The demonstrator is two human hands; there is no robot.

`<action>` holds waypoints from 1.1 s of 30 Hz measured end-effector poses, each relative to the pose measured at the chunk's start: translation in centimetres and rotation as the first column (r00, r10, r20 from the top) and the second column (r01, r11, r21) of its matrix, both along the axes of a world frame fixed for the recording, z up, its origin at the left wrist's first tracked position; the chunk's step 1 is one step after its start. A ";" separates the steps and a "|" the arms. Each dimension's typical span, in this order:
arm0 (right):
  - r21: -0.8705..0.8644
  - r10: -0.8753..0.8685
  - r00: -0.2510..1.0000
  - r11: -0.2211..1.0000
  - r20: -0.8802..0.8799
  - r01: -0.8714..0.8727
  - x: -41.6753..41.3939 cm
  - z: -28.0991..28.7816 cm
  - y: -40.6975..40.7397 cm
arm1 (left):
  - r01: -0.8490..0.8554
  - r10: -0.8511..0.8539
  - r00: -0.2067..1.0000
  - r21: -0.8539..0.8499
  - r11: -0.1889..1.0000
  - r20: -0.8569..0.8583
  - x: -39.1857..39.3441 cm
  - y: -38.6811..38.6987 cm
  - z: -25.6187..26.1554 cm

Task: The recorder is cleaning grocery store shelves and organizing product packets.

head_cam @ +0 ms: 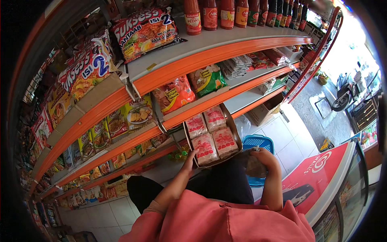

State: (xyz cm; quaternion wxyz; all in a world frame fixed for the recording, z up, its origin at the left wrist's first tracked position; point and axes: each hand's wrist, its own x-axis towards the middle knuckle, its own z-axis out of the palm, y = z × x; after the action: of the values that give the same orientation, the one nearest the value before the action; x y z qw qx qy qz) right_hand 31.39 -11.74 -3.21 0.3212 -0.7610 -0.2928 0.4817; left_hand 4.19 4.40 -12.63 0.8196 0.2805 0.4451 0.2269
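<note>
A shallow cardboard box (pixel 237 133) holds several clear packets with red print (pixel 224 142), set in two rows. My left hand (pixel 189 163) grips the box at its near left corner, with the fingers partly hidden by its side. To the right of the box, my right hand (pixel 265 158) is closed around the gathered top of a translucent plastic bag (pixel 255 166) with something brownish in it. The bag hangs in front of a blue plastic basket (pixel 259 142) on the tiled floor. What is in the bag is too blurred to name.
Orange-edged store shelves (pixel 223 65) carry noodle packs (pixel 148 33), sauce bottles (pixel 192 18) and seasoning sachets (pixel 116 121). A red-topped ice cream freezer (pixel 320 178) stands close at my right. Beyond the doorway is a parked motorcycle (pixel 347 87). An open carton (pixel 264 110) sits under the shelf end.
</note>
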 end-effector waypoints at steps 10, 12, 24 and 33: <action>0.320 -0.306 0.952 0.904 0.022 0.283 6.1 -0.5 5.7 | 0.077 -0.076 0.997 0.021 0.997 -0.027 -1.6 2.2 2.2; 0.302 -0.207 0.977 0.929 -0.052 0.213 5.1 -2.2 9.2 | 0.058 -0.061 0.996 0.055 0.997 0.065 -2.0 2.0 2.9; 0.100 -0.134 0.730 0.958 -0.671 0.267 1.4 -10.8 16.5 | 0.021 0.006 0.876 -0.051 0.998 0.483 -5.4 -4.7 -2.2; 0.180 -0.195 0.701 0.888 -0.686 0.423 -3.5 -9.4 12.2 | -0.286 0.318 0.872 -0.137 0.948 0.373 -7.3 -4.1 -4.6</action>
State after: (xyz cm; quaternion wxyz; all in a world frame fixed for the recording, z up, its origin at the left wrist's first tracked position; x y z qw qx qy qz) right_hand 27.87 0.43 -12.57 0.6000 -0.5203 -0.1039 0.5987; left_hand -3.08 0.34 -17.27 0.8564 0.1246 0.3197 0.3859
